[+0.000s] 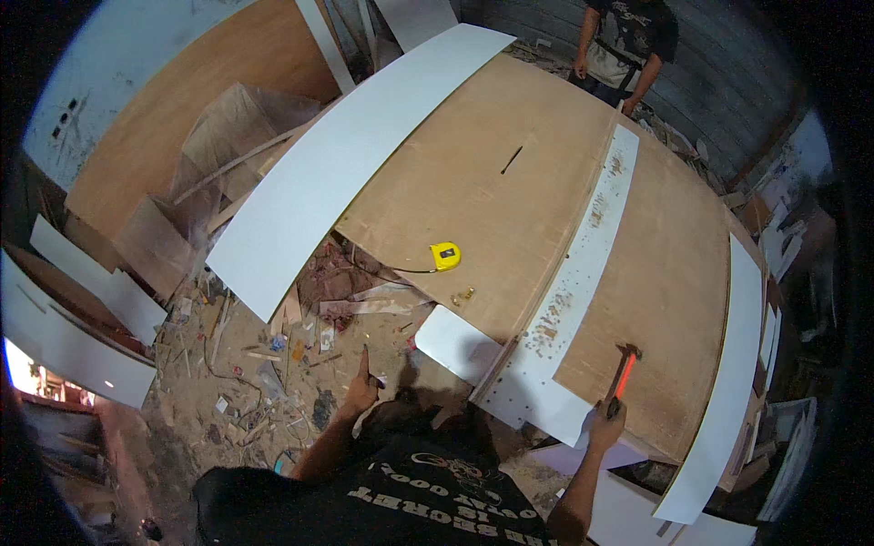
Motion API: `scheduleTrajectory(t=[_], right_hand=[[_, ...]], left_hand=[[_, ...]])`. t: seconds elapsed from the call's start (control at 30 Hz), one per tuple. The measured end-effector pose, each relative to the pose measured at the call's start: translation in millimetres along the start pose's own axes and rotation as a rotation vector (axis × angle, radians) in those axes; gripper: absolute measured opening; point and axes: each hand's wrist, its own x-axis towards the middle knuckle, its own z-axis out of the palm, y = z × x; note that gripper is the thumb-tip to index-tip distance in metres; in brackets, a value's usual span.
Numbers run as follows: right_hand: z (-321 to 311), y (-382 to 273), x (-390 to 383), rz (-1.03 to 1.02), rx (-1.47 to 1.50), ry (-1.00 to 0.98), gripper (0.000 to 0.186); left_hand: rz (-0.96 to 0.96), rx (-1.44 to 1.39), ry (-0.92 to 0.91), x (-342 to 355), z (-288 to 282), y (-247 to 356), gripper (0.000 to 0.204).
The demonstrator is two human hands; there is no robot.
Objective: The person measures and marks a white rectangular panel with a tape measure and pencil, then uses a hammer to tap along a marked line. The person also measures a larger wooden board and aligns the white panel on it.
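Note:
My right hand (604, 426) grips a hammer (625, 374) by its dark lower handle, and the upper part of the handle is orange-red. The hammer's dark head is over the right part of a large brown wooden panel (665, 273). To the left, my left hand (362, 393) is above the littered floor with its index finger stretched out and the other fingers bent. Nothing can clearly be made out in it. A yellow tape measure (445, 256) lies on the brown board (473, 182), near small brass-coloured pieces (464, 296). Small bits are scattered along a white strip (596, 218).
Long white panels flank the work surface at left (364, 155) and right (719, 373). A white rounded piece (455, 341) juts out near my body. Scraps cover the floor (246, 400). Another person (628, 45) stands at the far edge.

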Motion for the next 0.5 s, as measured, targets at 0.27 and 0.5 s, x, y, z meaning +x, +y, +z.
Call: scheduleTrajectory(t=[0.27,0.5], right_hand=[[86,-90,-24,-0.072,-0.163,0.184,0.044],[77,-72,-124,-0.314,-0.093,0.244,0.036]], left_hand=[[0.049,-0.227,-0.02,19,-67,-45,0.033],[0.394,-0.06,-0.08,62,-64,-64,0.031]])
